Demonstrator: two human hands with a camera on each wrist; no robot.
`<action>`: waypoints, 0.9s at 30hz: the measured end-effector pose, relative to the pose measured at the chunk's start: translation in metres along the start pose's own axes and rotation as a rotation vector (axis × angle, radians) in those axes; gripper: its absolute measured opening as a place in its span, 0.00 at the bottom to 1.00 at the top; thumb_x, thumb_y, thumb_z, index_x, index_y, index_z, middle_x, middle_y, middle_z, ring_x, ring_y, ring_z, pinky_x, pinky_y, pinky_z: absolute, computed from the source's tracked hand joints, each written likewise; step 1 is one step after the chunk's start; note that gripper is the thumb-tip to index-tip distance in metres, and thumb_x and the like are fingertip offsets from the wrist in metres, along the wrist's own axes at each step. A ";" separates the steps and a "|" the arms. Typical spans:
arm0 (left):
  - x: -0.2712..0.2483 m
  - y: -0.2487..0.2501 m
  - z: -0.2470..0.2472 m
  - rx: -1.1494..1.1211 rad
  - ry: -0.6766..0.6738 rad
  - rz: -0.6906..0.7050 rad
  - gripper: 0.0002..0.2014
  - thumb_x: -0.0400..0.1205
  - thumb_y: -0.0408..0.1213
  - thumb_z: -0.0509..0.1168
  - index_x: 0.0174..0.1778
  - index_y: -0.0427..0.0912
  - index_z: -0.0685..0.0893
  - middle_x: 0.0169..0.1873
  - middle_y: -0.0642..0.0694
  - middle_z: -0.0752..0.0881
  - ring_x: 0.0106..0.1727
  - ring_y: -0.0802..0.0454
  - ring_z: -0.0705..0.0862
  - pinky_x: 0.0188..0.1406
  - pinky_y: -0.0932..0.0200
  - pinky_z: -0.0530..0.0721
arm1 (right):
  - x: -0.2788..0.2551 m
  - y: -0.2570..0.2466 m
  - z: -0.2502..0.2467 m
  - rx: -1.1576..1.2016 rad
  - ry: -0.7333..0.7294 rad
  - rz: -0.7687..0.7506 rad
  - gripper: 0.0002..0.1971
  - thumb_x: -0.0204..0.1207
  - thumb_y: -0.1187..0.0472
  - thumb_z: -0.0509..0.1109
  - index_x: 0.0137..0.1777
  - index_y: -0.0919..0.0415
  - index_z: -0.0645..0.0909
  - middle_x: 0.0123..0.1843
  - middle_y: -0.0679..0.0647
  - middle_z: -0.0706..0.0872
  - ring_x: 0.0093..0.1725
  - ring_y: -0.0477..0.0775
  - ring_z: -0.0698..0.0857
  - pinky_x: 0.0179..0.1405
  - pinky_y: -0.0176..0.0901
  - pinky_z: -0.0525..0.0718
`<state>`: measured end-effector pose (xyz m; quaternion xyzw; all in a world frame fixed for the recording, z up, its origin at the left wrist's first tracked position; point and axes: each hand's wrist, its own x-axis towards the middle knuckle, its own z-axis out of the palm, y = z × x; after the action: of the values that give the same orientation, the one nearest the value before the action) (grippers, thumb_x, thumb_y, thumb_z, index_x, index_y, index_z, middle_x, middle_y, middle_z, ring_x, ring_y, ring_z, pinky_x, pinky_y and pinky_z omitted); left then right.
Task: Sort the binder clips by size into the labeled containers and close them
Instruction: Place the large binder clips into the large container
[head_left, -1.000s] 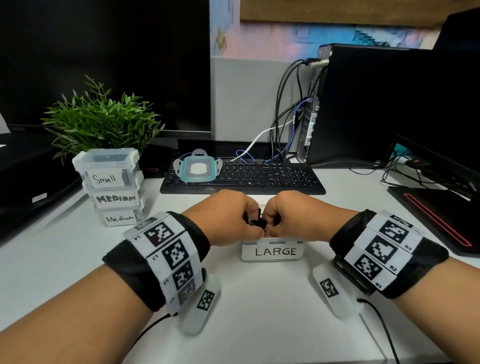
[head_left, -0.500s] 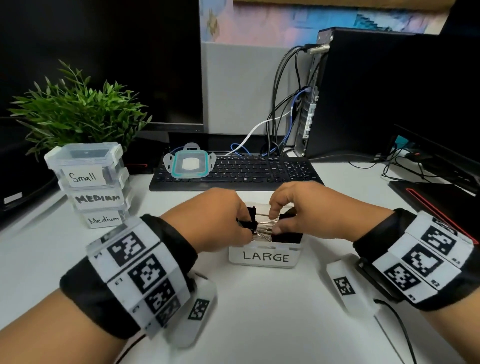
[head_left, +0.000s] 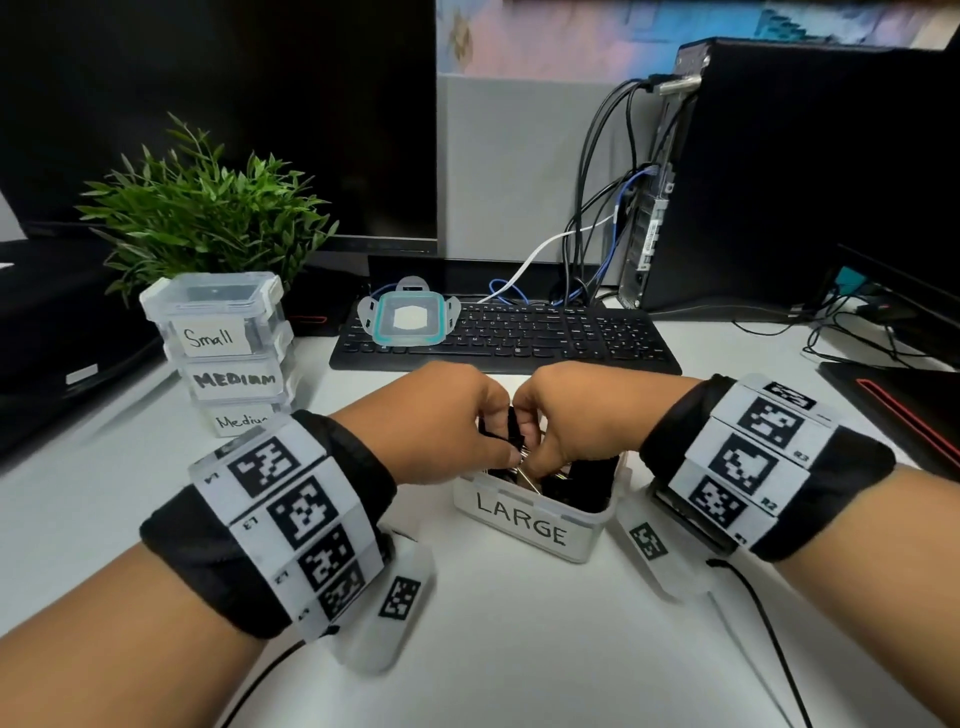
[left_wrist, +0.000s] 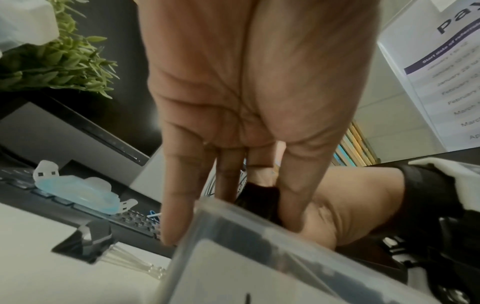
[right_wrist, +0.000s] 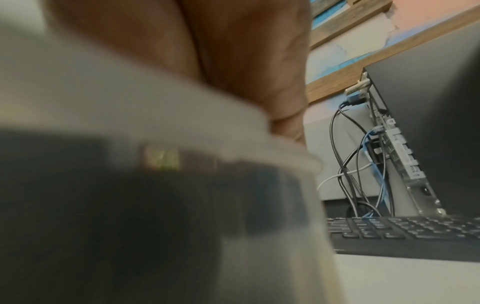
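White desk (head_left: 519, 649), both hands pinching clip (head_left: 511, 423) over LARGE box (head_left: 530, 525) rim, kbd (head_left: 519, 338) behind.

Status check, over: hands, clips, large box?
Left hand and right hand pinch one black binder clip above the open clear LARGE container. Teal-rimmed lid on keyboard.

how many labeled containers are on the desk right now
4. Three are stacked at left before the plant: Small container on top, upper Medium container beneath, lower Medium container at bottom. The open LARGE container sits under both hands. None appear hidden.
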<state>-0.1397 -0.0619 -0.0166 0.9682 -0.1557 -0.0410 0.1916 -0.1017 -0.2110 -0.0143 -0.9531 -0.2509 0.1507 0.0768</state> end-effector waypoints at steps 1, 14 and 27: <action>0.000 0.000 -0.001 -0.003 -0.008 0.009 0.07 0.75 0.47 0.72 0.37 0.49 0.85 0.25 0.56 0.78 0.26 0.65 0.75 0.23 0.75 0.70 | -0.001 0.000 0.001 0.010 0.004 -0.001 0.11 0.66 0.55 0.79 0.39 0.54 0.79 0.30 0.45 0.80 0.29 0.44 0.76 0.27 0.36 0.72; -0.011 -0.010 -0.013 0.092 -0.037 -0.016 0.13 0.79 0.34 0.69 0.51 0.59 0.89 0.60 0.56 0.85 0.62 0.56 0.81 0.63 0.60 0.76 | -0.005 0.020 -0.005 0.457 0.082 0.007 0.10 0.78 0.72 0.67 0.53 0.56 0.77 0.48 0.59 0.88 0.31 0.47 0.88 0.37 0.47 0.87; -0.004 -0.022 -0.004 -0.125 0.159 -0.234 0.13 0.75 0.49 0.72 0.49 0.46 0.81 0.46 0.51 0.85 0.35 0.58 0.78 0.38 0.61 0.80 | 0.002 0.012 0.001 0.289 0.143 -0.009 0.09 0.73 0.63 0.76 0.52 0.54 0.86 0.23 0.34 0.81 0.21 0.31 0.80 0.21 0.19 0.74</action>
<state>-0.1369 -0.0399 -0.0213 0.9661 -0.0235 0.0041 0.2572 -0.0951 -0.2204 -0.0184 -0.9393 -0.2246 0.1167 0.2315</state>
